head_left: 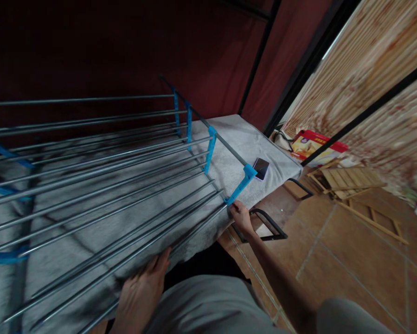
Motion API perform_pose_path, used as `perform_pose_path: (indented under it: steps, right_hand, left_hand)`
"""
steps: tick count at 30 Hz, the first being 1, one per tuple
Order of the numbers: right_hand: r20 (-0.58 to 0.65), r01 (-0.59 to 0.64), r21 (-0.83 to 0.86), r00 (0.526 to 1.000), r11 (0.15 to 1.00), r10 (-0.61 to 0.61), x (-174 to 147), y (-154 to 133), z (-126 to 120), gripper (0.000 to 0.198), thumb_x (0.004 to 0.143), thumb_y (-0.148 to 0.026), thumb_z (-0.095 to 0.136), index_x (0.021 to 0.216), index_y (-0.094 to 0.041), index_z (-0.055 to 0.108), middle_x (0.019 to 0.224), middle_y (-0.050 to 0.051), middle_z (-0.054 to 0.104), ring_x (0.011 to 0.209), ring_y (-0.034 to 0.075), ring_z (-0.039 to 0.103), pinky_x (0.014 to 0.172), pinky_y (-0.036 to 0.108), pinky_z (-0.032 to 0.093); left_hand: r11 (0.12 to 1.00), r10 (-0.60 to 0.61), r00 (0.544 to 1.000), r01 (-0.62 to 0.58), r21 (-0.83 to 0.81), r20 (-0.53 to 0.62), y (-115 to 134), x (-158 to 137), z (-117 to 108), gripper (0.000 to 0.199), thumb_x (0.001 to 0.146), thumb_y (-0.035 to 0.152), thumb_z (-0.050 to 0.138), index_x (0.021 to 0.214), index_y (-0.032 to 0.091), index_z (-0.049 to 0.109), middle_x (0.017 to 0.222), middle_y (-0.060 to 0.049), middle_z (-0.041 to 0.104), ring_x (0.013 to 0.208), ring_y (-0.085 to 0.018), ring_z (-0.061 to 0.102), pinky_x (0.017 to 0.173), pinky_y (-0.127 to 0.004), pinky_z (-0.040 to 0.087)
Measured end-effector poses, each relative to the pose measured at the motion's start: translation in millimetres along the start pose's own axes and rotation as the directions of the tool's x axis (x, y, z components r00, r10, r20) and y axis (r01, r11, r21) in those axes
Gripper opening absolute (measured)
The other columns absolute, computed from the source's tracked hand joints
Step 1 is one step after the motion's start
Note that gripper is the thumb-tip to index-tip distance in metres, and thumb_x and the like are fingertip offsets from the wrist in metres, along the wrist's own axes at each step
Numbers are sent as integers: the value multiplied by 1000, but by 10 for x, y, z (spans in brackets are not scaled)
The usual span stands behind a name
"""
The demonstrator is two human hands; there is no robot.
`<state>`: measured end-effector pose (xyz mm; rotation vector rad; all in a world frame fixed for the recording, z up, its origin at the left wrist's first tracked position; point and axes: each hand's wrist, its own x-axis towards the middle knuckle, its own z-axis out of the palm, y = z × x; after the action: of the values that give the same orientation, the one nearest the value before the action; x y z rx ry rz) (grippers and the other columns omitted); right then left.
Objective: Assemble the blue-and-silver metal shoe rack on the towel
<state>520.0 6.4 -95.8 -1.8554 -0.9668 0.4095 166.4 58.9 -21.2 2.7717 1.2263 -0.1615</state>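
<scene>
A drying rack of grey metal rods [100, 172] and blue plastic brackets [210, 150] lies across a grey cloth-covered bed [225, 139]. My right hand [241, 217] is closed on the lower end of the nearest blue bracket [242, 184], where the front rod meets it. At the bottom, my left hand [144, 292] is wrapped over the front metal rod [197, 229], close to my body; its fingertips are partly hidden. Several rods in front have loose ends at the left, apart from the left blue brackets [6, 257].
A dark phone [261, 168] lies on the cloth beyond the bracket. Black metal handles [267, 225] stick out below the bed edge. On the tiled floor [350, 250] are a folded wooden stool [354, 178] and a red-yellow box [316, 147]. A dark red wall [125, 51] stands behind.
</scene>
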Motion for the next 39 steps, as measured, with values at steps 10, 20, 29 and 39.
perform_pose_path:
  steps: [10, 20, 29, 39]
  right_hand:
    - [-28, -29, -54, 999, 998, 27, 4, 24, 36, 21, 73, -30, 46, 80, -19, 62, 83, 5, 64, 80, 20, 57, 79, 33, 44]
    - [-60, -26, -83, 998, 996, 21, -43, -55, 47, 16, 75, -31, 43, 74, -21, 56, 74, 3, 58, 73, 19, 52, 72, 31, 39]
    - [-80, -53, -54, 996, 997, 49, -51, -33, 88, 22, 72, -29, 43, 80, -21, 61, 77, 2, 60, 75, 19, 51, 74, 31, 42]
    - [-28, 86, 84, 996, 993, -84, -394, -14, 4, 30, 82, -36, 52, 107, -19, 54, 92, 5, 58, 84, 21, 56, 79, 36, 46]
  left_hand:
    - [990, -43, 991, 60, -126, 127, -44, 70, 114, 45, 102, 22, 32, 142, 24, 54, 128, -12, 68, 89, -23, 73, 73, -34, 58]
    - [982, 4, 996, 14, -189, 94, -151, 160, 170, 43, 104, 25, 29, 139, 23, 55, 125, -8, 70, 96, -24, 73, 79, -38, 57]
    - [974, 73, 997, -64, -217, 35, -272, 278, 265, 41, 104, 26, 31, 135, 23, 58, 123, -8, 71, 101, -24, 71, 81, -36, 54]
    - [976, 4, 996, -24, -214, -92, 35, 135, 135, 29, 98, 18, 48, 124, 20, 59, 112, -9, 67, 101, -24, 65, 86, -36, 50]
